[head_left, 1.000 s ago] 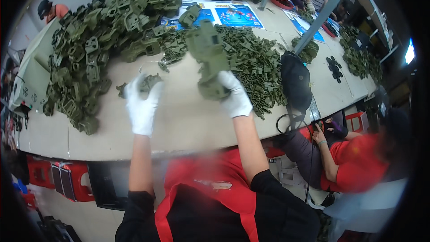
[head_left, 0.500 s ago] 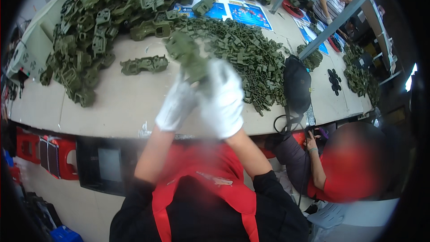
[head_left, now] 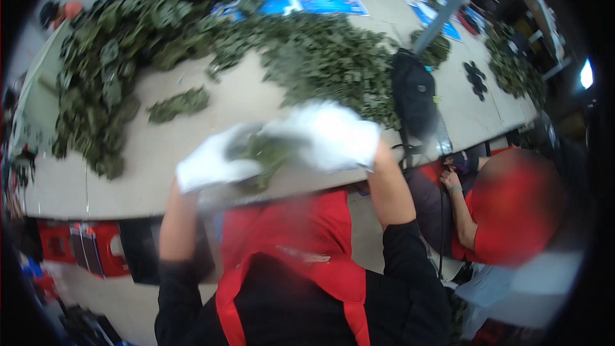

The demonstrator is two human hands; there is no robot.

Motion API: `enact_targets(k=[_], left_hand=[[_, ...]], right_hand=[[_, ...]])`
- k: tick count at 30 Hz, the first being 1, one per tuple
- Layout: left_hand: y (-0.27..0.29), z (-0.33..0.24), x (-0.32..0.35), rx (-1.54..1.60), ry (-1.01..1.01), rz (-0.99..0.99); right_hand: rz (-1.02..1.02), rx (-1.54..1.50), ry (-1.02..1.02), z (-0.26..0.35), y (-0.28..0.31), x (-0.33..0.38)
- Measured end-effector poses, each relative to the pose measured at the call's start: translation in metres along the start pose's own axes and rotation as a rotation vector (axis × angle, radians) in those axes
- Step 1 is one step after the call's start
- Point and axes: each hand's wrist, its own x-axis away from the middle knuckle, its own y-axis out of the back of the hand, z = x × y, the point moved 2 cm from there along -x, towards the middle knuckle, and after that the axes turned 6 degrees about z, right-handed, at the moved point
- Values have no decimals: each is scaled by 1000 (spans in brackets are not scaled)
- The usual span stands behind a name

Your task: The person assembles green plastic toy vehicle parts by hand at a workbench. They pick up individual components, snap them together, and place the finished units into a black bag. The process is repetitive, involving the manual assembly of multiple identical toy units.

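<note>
Both hands are up near the chest, left hand (head_left: 208, 165) and right hand (head_left: 330, 134) in white gloves, curled shut round one olive-green moulded plastic piece (head_left: 264, 154) held between them, just off the near edge of the long pale surface (head_left: 160, 147). Risk as I see it: that grip looks loose, so the piece could slip and drop to the floor. It's all motion blur, so finger placement and the piece's shape are unreadable. Big heap of green plastic parts (head_left: 109, 57) behind is clearer.
</note>
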Motion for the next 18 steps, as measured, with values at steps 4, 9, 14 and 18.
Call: enact_targets(k=[4, 9, 14, 18], left_hand=[[31, 50, 6, 532, -57, -339], [-35, 140, -7, 340, -115, -614], [-39, 77, -8, 424, 59, -473], [-10, 106, 34, 462, 101, -348]], right_hand=[[-62, -568, -48, -16, -57, -9], [-476, -556, -417, 15, -132, -27], [-351, -630, -592, 15, -152, -30], [-354, -801, -592, 12, -148, -29]])
